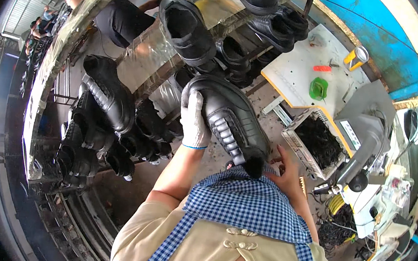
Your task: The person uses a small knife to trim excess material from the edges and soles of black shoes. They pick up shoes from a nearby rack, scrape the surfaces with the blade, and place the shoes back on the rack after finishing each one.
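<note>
In front of my chest I hold a black shoe (231, 110), its toe pointing away and up to the left, its laced side facing me. My left hand (195, 121), in a white knit glove with a blue cuff edge, is closed on the side of the shoe near the toe. A dark fuzzy lining (255, 162) shows at the shoe's opening, close to my apron. Bare and with its fingers apart, my right hand (288, 173) is beside that end of the shoe. Whether its fingertips touch the shoe, I cannot tell.
To the left and ahead stands a rack (141, 70) with several black shoes. At the right is a white worktable (297, 63) with a green dish (318, 88), a can (356, 58) and a grey machine (368, 116). Below it sits a crate (301, 145) of black scraps.
</note>
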A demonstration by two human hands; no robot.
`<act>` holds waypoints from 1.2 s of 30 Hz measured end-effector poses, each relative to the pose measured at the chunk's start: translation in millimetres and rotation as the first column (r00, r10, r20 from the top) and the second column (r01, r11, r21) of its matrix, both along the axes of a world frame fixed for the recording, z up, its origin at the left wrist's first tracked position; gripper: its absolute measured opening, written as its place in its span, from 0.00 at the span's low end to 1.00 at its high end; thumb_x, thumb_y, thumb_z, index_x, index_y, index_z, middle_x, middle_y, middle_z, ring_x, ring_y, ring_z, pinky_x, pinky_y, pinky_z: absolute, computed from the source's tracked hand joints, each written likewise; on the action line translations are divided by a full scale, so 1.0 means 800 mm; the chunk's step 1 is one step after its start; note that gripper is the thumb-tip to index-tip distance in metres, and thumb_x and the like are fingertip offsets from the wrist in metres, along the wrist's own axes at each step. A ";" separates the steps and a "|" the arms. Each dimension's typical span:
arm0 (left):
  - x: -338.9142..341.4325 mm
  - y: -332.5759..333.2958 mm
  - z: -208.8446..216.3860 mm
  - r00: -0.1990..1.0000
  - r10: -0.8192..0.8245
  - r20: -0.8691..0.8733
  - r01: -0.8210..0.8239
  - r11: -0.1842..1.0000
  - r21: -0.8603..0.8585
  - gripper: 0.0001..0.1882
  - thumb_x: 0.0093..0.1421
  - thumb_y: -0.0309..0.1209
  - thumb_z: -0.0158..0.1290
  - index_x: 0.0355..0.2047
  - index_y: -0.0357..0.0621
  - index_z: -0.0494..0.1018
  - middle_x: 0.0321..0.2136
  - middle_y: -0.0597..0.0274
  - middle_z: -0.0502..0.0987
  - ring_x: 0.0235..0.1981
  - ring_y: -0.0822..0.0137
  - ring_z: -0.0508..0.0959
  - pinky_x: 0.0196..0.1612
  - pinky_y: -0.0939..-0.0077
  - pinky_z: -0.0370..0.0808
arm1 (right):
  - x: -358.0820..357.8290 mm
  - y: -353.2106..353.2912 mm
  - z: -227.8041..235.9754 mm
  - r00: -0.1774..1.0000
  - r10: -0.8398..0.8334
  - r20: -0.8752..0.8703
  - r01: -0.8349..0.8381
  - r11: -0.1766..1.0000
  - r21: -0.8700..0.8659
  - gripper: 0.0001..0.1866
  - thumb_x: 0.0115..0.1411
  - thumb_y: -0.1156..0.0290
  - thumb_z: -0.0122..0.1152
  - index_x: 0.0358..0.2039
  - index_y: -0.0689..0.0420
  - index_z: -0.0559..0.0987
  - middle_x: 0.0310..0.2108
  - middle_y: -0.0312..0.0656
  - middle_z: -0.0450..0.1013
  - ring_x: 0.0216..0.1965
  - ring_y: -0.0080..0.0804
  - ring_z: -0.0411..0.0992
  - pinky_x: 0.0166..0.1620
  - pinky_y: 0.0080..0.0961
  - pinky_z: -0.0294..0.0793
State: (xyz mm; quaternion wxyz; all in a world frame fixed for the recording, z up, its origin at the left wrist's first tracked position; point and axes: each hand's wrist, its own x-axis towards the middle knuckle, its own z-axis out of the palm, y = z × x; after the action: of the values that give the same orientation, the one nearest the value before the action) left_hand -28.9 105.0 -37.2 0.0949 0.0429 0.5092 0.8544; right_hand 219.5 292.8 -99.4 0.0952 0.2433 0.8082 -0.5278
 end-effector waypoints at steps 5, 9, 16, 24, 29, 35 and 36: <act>0.009 -0.006 -0.030 0.902 -0.017 0.432 -0.055 0.986 0.156 0.29 0.63 0.49 0.56 0.58 0.45 0.67 0.52 0.58 0.74 0.49 0.62 0.75 0.55 0.64 0.74 | -0.002 -0.003 -0.006 0.974 -0.002 -0.226 0.014 0.999 0.050 0.54 0.40 0.73 0.78 0.68 0.51 0.59 0.53 0.48 0.73 0.48 0.38 0.72 0.51 0.31 0.71; 0.021 -0.018 -0.036 0.817 -0.081 0.571 -0.086 0.962 0.259 0.32 0.61 0.51 0.57 0.57 0.42 0.69 0.50 0.56 0.76 0.50 0.59 0.76 0.55 0.61 0.74 | -0.015 0.008 0.015 0.955 0.024 -0.296 -0.028 1.000 -0.010 0.54 0.40 0.71 0.78 0.68 0.55 0.59 0.59 0.50 0.69 0.59 0.44 0.69 0.61 0.34 0.67; 0.034 -0.052 -0.087 0.879 0.002 0.477 -0.068 0.990 0.120 0.26 0.67 0.43 0.51 0.63 0.49 0.63 0.58 0.57 0.70 0.55 0.62 0.73 0.57 0.61 0.72 | -0.049 0.026 0.036 0.855 -0.143 -0.498 -0.011 0.956 -0.293 0.54 0.44 0.65 0.80 0.65 0.69 0.57 0.59 0.49 0.66 0.60 0.36 0.66 0.62 0.31 0.64; 0.083 -0.080 -0.132 0.733 -0.261 0.628 0.235 0.964 0.126 0.27 0.71 0.48 0.41 0.66 0.50 0.60 0.61 0.62 0.68 0.59 0.63 0.71 0.61 0.61 0.69 | -0.103 0.021 0.073 0.826 -0.240 -0.510 -0.032 0.884 -0.466 0.53 0.45 0.72 0.79 0.66 0.63 0.54 0.59 0.46 0.62 0.59 0.32 0.65 0.56 0.24 0.71; 0.098 -0.080 -0.127 0.645 -0.359 0.675 0.300 0.931 0.208 0.29 0.71 0.53 0.38 0.64 0.51 0.63 0.60 0.64 0.70 0.58 0.63 0.72 0.58 0.61 0.71 | -0.125 0.030 0.074 0.879 -0.086 -0.469 -0.067 0.952 -0.300 0.51 0.45 0.78 0.77 0.65 0.62 0.53 0.56 0.47 0.63 0.48 0.33 0.74 0.37 0.21 0.81; 0.101 -0.079 -0.122 0.614 -0.305 0.728 0.240 0.951 0.196 0.26 0.70 0.52 0.43 0.60 0.49 0.67 0.52 0.59 0.76 0.45 0.62 0.79 0.44 0.66 0.79 | -0.141 0.008 0.071 0.836 -0.169 -0.521 -0.112 0.878 -0.464 0.52 0.48 0.80 0.74 0.66 0.61 0.48 0.56 0.50 0.63 0.45 0.37 0.75 0.36 0.30 0.85; 0.102 -0.080 -0.122 0.610 -0.344 0.714 0.293 0.935 0.200 0.27 0.68 0.54 0.43 0.60 0.52 0.67 0.52 0.62 0.76 0.45 0.64 0.78 0.42 0.68 0.78 | -0.143 0.008 0.072 0.834 -0.140 -0.534 -0.115 0.902 -0.417 0.53 0.48 0.80 0.75 0.66 0.59 0.47 0.56 0.50 0.63 0.45 0.37 0.75 0.36 0.29 0.84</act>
State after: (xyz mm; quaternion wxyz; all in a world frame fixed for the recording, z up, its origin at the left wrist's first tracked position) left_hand 52.5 40.7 -134.9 0.4414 -0.2138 0.3837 0.7825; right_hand 105.2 299.0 -41.6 -0.0940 0.0587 0.6617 -0.7416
